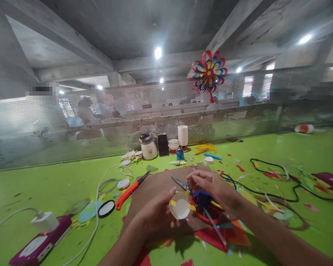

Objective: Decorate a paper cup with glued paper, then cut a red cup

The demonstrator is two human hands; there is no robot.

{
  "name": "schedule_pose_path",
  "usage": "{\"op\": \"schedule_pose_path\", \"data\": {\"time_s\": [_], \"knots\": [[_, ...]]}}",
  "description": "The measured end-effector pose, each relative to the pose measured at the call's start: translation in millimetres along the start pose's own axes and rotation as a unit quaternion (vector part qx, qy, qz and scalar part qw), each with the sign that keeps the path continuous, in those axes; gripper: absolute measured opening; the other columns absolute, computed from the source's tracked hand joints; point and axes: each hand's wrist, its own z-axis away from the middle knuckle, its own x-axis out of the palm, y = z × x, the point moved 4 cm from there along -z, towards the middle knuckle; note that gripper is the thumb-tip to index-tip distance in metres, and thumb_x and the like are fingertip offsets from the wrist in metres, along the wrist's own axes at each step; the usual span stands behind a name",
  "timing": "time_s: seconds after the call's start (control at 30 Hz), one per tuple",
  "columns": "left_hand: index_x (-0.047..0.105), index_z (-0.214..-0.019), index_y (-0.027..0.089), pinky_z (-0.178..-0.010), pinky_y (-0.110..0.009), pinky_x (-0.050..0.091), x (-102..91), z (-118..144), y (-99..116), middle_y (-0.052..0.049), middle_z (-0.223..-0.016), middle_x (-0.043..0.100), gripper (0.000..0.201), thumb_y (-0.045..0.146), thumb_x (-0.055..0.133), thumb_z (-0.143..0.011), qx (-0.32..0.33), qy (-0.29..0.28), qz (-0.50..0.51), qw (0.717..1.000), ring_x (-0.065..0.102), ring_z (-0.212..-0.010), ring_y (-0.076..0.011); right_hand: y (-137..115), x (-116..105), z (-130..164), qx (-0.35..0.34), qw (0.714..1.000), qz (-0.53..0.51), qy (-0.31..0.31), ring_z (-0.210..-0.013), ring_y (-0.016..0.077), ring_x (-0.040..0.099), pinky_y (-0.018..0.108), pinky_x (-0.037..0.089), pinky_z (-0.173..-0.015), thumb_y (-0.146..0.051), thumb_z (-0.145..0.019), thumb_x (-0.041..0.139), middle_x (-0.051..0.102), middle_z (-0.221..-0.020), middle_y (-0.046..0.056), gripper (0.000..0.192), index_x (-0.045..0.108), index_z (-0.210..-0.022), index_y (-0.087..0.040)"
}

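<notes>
My left hand (155,212) holds a small white paper disc (180,207) with yellow bits stuck to its edge. My right hand (211,186) rests just right of it, fingers curled over a blue and red paper-loop piece (204,205) with a thin stick (215,227) running out toward me. Both hands work above a brown cardboard sheet (152,184). Scissors (179,182) lie on the cardboard just behind the hands.
An orange-handled cutter (129,192) lies left of the cardboard. A white charger (44,221), cable and magenta boxes (39,245) sit at near left. Paper cups (182,136), a jar (149,147), black cable (280,184) and scraps cover the green table (58,184). A paper pinwheel (208,74) hangs on the mesh screen.
</notes>
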Motion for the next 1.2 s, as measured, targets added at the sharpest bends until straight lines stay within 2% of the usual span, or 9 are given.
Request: {"op": "schedule_pose_path", "data": {"time_s": [0.13, 0.23, 0.43, 0.67, 0.77, 0.87, 0.97, 1.1, 1.2], "knots": [[0.068, -0.085, 0.007, -0.04, -0.021, 0.038, -1.7, -3, -3, -0.009, -0.06, 0.068, 0.047, 0.054, 0.064, -0.081, -0.025, 0.018, -0.002, 1.0, 0.059, -0.044, -0.013, -3, 12, 5, -0.035, 0.986, 0.155, -0.042, -0.091, 0.0204, 0.062, 0.034, 0.05, -0.08, -0.037, -0.082, 0.068, 0.067, -0.103, 0.01, 0.036, 0.065, -0.113, -0.019], [0.069, -0.091, 0.008, -0.04, -0.022, 0.038, -3.2, -4, -5, -0.007, -0.061, 0.067, 0.044, 0.051, 0.064, -0.082, -0.024, 0.02, -0.008, 0.999, 0.058, -0.043, -0.0127, 1, 20, 8, -0.02, 0.974, 0.219, -0.061, -0.091, 0.0213, 0.062, 0.036, 0.05, -0.082, -0.028, -0.081, 0.067, 0.067, -0.108, 0.011, 0.039, 0.062, -0.119, -0.019], [0.067, -0.098, 0.009, -0.037, -0.02, 0.034, -3.6, -5, -9, -0.01, -0.065, 0.07, 0.047, 0.053, 0.06, -0.084, -0.046, 0.015, 0.01, 0.999, 0.059, -0.042, -0.0132, 8, 25, 7, 0.008, 0.972, 0.228, -0.056, -0.084, 0.0205, 0.062, 0.034, 0.05, -0.077, -0.019, -0.08, 0.063, 0.071, -0.097, 0.008, 0.03, 0.067, -0.11, -0.017], [0.069, -0.085, 0.007, -0.035, -0.018, 0.034, -3.0, -6, -9, -0.008, -0.058, 0.067, 0.05, 0.056, 0.056, -0.086, -0.067, 0.035, 0.018, 0.997, 0.059, -0.041, -0.0123, 8, 25, 7, -0.005, 0.972, 0.235, -0.03, -0.089, 0.0221, 0.063, 0.032, 0.05, -0.076, -0.02, -0.08, 0.061, 0.071, -0.093, 0.008, 0.028, 0.068, -0.106, -0.014], [0.069, -0.086, 0.006, -0.034, -0.018, 0.038, 3.1, -5, -5, -0.008, -0.057, 0.068, 0.051, 0.055, 0.053, -0.088, -0.072, 0.049, 0.025, 0.996, 0.06, -0.041, -0.0123, 9, 23, 6, 0.002, 0.977, 0.213, -0.018, -0.081, 0.0194, 0.063, 0.029, 0.049, -0.069, -0.023, -0.079, 0.062, 0.07, -0.091, 0.007, 0.026, 0.069, -0.102, -0.013], [0.068, -0.091, 0.008, -0.035, -0.017, 0.039, 9.4, -5, 4, -0.008, -0.059, 0.069, 0.044, 0.049, 0.052, -0.091, -0.034, 0.046, 0.034, 0.998, 0.059, -0.04, -0.0113, 14, 19, 2, 0.03, 0.988, 0.148, -0.017, -0.069, 0.0159, 0.06, 0.027, 0.047, -0.061, -0.029, -0.077, 0.066, 0.069, -0.08, 0.004, 0.025, 0.068, -0.097, -0.013], [0.064, -0.11, 0.011, -0.04, -0.019, 0.045, 12.6, -6, 10, -0.011, -0.076, 0.074, 0.042, 0.047, 0.052, -0.091, -0.01, 0.009, 0.036, 0.999, 0.065, -0.05, -0.0143, 22, 13, -3, 0.048, 0.997, 0.067, 0.0, -0.061, 0.0128, 0.058, 0.025, 0.046, -0.057, -0.033, -0.074, 0.071, 0.068, -0.076, 0.002, 0.029, 0.068, -0.096, -0.014], [0.059, -0.122, 0.015, -0.061, -0.026, 0.054, 8.8, -3, 19, -0.012, -0.104, 0.072, 0.036, 0.032, 0.059, -0.09, 0.08, 0.014, 0.025, 0.996, 0.07, -0.08, -0.0204, 29, 6, -8, 0.044, 0.998, 0.02, 0.034, -0.056, 0.0106, 0.056, 0.024, 0.045, -0.054, -0.035, -0.07, 0.075, 0.065, -0.068, 0.0, 0.031, 0.069, -0.092, -0.015], [0.054, -0.131, 0.021, -0.073, -0.031, 0.055, 6.9, 1, 23, -0.011, -0.12, 0.067, 0.049, 0.019, 0.065, -0.083, 0.112, 0.011, 0.021, 0.993, 0.069, -0.089, -0.0222, 29, 5, -9, 0.04, 0.998, 0.0, 0.051, -0.059, 0.0118, 0.058, 0.025, 0.047, -0.055, -0.035, -0.069, 0.077, 0.066, -0.07, 0.001, 0.032, 0.069, -0.092, -0.015]]}}
